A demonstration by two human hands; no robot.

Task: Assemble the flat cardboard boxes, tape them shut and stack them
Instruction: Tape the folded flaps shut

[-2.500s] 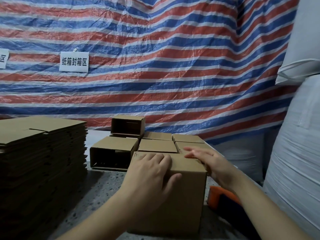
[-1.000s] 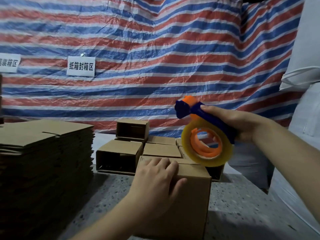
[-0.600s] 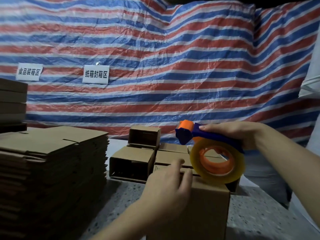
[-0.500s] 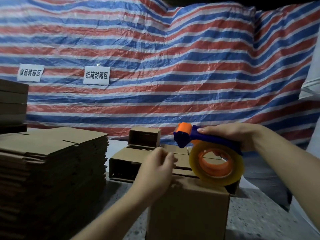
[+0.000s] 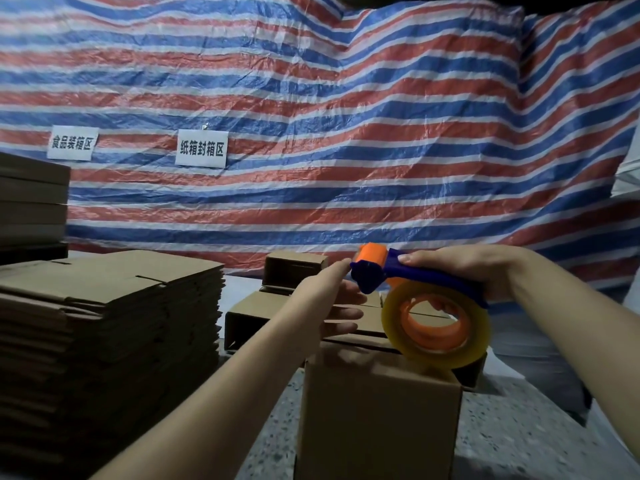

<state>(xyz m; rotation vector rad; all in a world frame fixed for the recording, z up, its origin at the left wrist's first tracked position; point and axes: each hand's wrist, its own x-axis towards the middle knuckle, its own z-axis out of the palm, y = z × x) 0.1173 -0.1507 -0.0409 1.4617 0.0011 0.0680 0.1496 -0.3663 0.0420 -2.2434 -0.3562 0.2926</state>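
Head view, taping stage. I see the right hand (image 5: 481,271), at right of centre, with its grip wrapped round the blue handle of the tape dispenser (image 5: 426,306). The yellowish tape roll (image 5: 437,329) hangs below the handle and appears to touch the top rear right of the upright box (image 5: 377,417), which stands on the speckled tabletop (image 5: 519,441) at lower centre of the frame. The left hand (image 5: 334,299) reaches forward over the box with fingers straight and spread, its grip wide and holding nothing, fingertips just beside the orange-and-blue nose of the dispenser.

Progress, as I judge it: this box is erected and its top flaps lie closed, but no tape strip is visible on it, so sealing has only begun. Behind it, toward centre frame, a cluster of assembled boxes (image 5: 277,306) sits on the tabletop, one more on top; some show open ends facing the camera, and whether any is taped I cannot tell. A tall pile of flat cardboard blanks (image 5: 110,306) at lower left remains to be assembled, so most of the work is left, including orderly stacking.

Orientation: the dispenser's long axis runs from upper left to lower right in the frame, nose pointing left toward the left hand, handle trailing right into the palm. The roll stands on edge, its open core facing the camera. The box looks taller than wide, its long axis vertical.
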